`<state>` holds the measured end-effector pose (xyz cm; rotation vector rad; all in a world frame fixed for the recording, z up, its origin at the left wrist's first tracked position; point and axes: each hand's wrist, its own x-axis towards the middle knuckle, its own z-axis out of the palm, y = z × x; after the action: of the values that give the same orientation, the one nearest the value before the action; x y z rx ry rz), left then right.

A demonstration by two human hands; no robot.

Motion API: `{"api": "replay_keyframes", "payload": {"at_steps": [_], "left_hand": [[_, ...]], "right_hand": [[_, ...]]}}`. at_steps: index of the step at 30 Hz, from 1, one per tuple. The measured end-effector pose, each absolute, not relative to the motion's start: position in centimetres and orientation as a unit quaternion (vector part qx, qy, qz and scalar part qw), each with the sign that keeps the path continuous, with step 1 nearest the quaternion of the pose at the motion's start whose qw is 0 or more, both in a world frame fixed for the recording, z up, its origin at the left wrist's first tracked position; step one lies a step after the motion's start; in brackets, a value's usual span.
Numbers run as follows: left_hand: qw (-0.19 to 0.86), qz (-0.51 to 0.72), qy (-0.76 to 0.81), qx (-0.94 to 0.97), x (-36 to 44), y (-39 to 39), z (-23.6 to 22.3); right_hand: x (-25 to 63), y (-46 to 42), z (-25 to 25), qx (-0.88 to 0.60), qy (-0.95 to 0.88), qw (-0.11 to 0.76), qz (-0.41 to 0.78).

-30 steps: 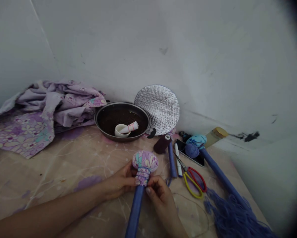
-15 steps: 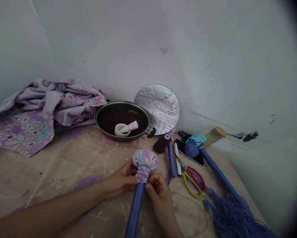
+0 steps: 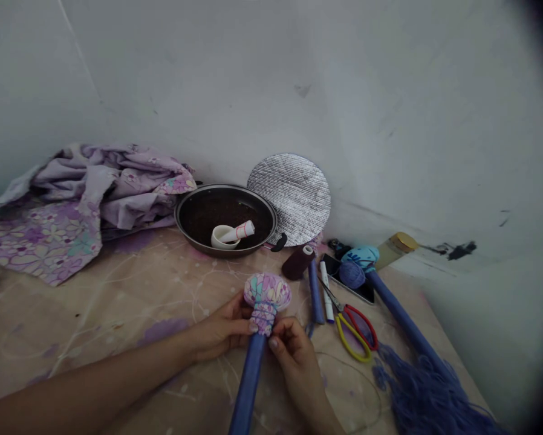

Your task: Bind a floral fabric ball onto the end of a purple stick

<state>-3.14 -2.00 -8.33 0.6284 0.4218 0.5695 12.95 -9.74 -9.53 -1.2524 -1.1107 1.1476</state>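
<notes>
Padded stick (image 3: 253, 356) is b/w the 2 hands: flowered cloth (image 3: 266, 290) already over its far end, gathered into a collar (image 3: 262, 323) w/ several turns of blue cord (image 3: 265, 310) round it. Looks mostly bound; can't tell if the cord's tied off, so fastening may be left. L hand (image 3: 224, 332) is clamped on the collar from the L, thumb in front; R hand (image 3: 296, 350) has its fingertips bunched at the collar's lower R edge, whether on cord or cloth is unclear. R of & beyond R hand: scissors (image 3: 343, 309) & marker (image 3: 326, 293), untouched. Further R, a blue-headed stick (image 3: 401, 320) & loose yarn (image 3: 435, 393). Beyond the hands: thread spool (image 3: 297, 264), pan (image 3: 194, 243); far L, flowered fabric (image 3: 133, 193).
</notes>
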Motion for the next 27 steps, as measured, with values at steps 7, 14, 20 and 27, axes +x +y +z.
{"api": "replay_keyframes", "payload": {"at_steps": [7, 14, 20, 27], "left_hand": [[0.894, 0.273, 0.210, 0.286, -3.0, -2.0, -8.3], [0.889, 0.280, 0.211, 0.295, -2.9, -2.1, -8.3], [0.890, 0.288, 0.201, 0.291, -2.9, -2.0, -8.2], [0.892, 0.285, 0.198, 0.288, -3.0, -2.0, -8.2]], "right_hand": [[12.2, -9.4, -9.7, -0.536, -0.440, 0.556, 0.459], [12.1, -9.5, -9.9, -0.554, -0.418, 0.571, 0.438], [12.5, -10.0, -9.0, -0.569, -0.456, 0.531, 0.431], [12.3, -10.5, -8.4, -0.599, -0.488, 0.488, 0.405]]}}
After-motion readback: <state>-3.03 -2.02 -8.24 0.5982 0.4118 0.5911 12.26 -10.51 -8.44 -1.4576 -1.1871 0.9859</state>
